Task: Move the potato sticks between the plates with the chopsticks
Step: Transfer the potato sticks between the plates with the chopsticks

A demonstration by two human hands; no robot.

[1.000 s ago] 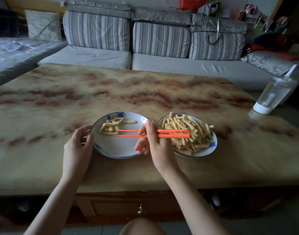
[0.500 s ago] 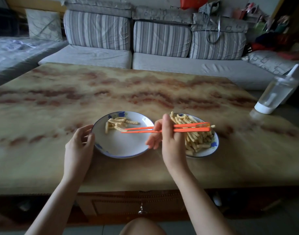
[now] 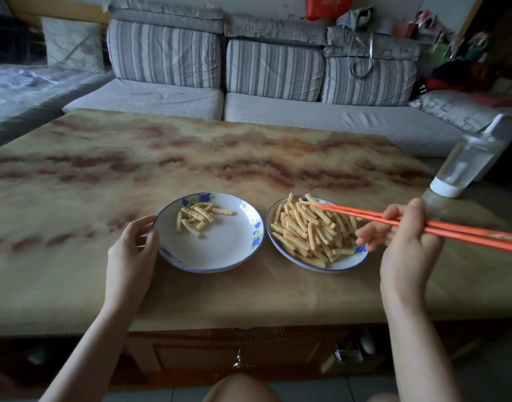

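Observation:
Two white plates with blue flowers stand side by side near the table's front edge. The left plate (image 3: 220,250) carries a small heap of potato sticks (image 3: 199,216) at its far side. The right plate (image 3: 346,264) is piled with many potato sticks (image 3: 309,230). My right hand (image 3: 405,242) grips a pair of orange chopsticks (image 3: 365,213) beside the right plate; their tips lie over the far part of the pile, holding no stick that I can see. My left hand (image 3: 131,250) rests against the left plate's left rim with its fingers curved along it.
The marbled tabletop (image 3: 190,158) stretches far beyond the plates. A clear plastic bottle (image 3: 466,163) with a white base stands at the table's right edge. A striped sofa (image 3: 249,71) runs behind the table. My knee (image 3: 240,387) shows below the front edge.
My right hand has swung right from between the plates to the right plate's far side, carrying the chopstick tips from the left plate to the big pile. The left hand has stayed at the rim.

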